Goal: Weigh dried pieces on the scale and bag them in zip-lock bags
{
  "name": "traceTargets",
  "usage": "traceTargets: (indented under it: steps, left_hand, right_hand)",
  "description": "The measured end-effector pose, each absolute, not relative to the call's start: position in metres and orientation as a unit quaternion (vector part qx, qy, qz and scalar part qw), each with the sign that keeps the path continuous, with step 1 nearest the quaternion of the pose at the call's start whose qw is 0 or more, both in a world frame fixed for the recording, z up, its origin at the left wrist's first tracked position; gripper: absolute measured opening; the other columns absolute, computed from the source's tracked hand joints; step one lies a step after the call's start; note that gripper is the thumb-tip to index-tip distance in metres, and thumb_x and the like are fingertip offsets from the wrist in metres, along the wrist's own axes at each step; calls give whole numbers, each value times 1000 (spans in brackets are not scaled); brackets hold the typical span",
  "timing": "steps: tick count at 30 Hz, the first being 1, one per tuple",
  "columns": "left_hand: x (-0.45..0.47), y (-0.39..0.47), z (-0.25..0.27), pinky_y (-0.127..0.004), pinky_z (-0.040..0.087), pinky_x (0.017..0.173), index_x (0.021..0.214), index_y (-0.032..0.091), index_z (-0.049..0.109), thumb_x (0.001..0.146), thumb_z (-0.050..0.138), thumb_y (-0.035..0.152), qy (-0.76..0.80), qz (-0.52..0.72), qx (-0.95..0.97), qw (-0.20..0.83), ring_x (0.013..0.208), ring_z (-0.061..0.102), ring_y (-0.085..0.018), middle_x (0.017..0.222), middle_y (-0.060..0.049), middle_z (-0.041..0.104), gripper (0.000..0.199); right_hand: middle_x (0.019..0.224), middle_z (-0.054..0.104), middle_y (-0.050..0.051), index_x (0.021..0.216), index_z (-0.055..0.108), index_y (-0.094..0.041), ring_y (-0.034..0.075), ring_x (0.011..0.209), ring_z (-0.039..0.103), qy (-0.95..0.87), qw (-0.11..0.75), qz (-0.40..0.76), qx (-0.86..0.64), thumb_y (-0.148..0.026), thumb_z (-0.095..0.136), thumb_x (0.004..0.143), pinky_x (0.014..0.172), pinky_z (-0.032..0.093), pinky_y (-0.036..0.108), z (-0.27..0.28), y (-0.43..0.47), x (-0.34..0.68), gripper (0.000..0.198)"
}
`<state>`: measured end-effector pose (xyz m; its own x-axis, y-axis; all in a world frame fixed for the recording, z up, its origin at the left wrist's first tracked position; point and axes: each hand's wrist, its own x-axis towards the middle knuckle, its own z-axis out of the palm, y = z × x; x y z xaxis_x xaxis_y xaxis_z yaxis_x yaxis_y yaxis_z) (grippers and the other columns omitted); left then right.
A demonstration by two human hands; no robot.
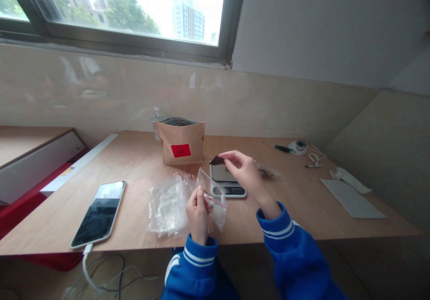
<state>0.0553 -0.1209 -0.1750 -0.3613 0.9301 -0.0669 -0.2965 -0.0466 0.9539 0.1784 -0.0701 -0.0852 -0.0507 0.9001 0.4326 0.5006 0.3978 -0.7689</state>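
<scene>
Near the table's front edge, my left hand (pixel 198 210) pinches a clear zip bag (pixel 218 212) with a red seal line, its mouth spread apart. Over the scale, my right hand (pixel 242 170) holds a small dark brown piece (pixel 217 160) between thumb and fingers; I cannot tell its kind. Below that hand is a white digital kitchen scale (pixel 238 192) with a grey plate and a lit display, partly hidden by the hand. A pile of clear zip bags (pixel 168 206) lies left of my left hand. Behind them stands an open brown kraft pouch (pixel 183 141) with a red label.
At the left lies a phone (pixel 99 215) with a white cable plugged in. Another clear bag with dark contents (pixel 267 172) is right of the scale. Farther right are a screwdriver (pixel 282 148), a white dome camera (pixel 298 146) and a grey sheet (pixel 352 197). A bottle (pixel 156 116) stands behind the pouch.
</scene>
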Motion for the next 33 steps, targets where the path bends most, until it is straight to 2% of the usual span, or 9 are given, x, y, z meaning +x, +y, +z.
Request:
traceTargets:
  steps: [3,6,9,12,15,20,24,28,33]
  left_hand:
    - [54,-121,-175,-17,29,36,55,18,43,74,53,61,501,656,310,471,36,34,-6,38,7,37,48]
    - [51,-120,-176,-17,29,35,55,18,44,73,54,61,503,657,307,471,36,34,-6,38,7,37,48]
    - [49,-120,-178,-17,28,35,56,18,45,73,54,60,503,656,309,471,36,35,-6,38,7,38,47]
    - [47,-119,-179,-17,28,36,55,18,42,74,54,60,500,658,309,471,36,34,-6,39,7,37,47]
    - [47,-119,-180,-17,27,36,54,19,40,75,54,59,498,659,305,474,36,33,-6,38,8,36,47]
    - [46,-119,-181,-17,28,36,54,19,39,76,53,59,491,656,313,480,36,33,-6,38,8,36,48]
    - [48,-119,-181,-18,28,36,55,18,42,75,54,60,496,656,314,475,36,34,-6,39,7,38,48]
    - [49,-119,-179,-18,28,36,56,18,44,75,53,62,495,656,310,477,36,34,-7,39,7,37,48]
    - [47,-120,-179,-19,28,37,54,18,42,79,50,60,491,657,312,479,37,33,-6,39,6,37,49]
  right_hand:
    - [96,69,4,94,67,-22,17,87,63,-740,401,177,-510,-26,49,85,82,50,32,-97,-65,184,21]
    - [114,62,11,104,64,-18,23,111,54,-728,371,78,-572,-18,46,83,97,41,41,-134,-43,200,28]
    - [130,51,15,116,59,-16,26,122,45,-738,290,45,-608,-15,50,79,102,36,45,-173,-23,216,37]
    - [122,55,15,114,60,-15,26,116,49,-739,264,34,-620,-14,50,79,98,40,42,-194,-15,224,36]
    - [110,58,13,106,63,-17,26,105,55,-715,289,33,-636,-15,53,76,92,43,42,-194,-15,226,32]
    - [97,64,11,98,61,-14,22,91,61,-643,450,133,-606,-24,54,76,85,48,38,-165,-26,217,26]
    - [92,67,8,97,59,-16,17,76,64,-578,536,264,-556,-46,50,82,60,51,27,-122,-45,198,35]
    - [83,68,4,98,60,-17,12,57,61,-643,443,356,-514,-53,43,87,48,45,21,-87,-68,182,41]
    - [83,68,2,92,66,-19,15,74,63,-741,328,303,-501,-43,45,90,67,48,25,-81,-84,183,32]
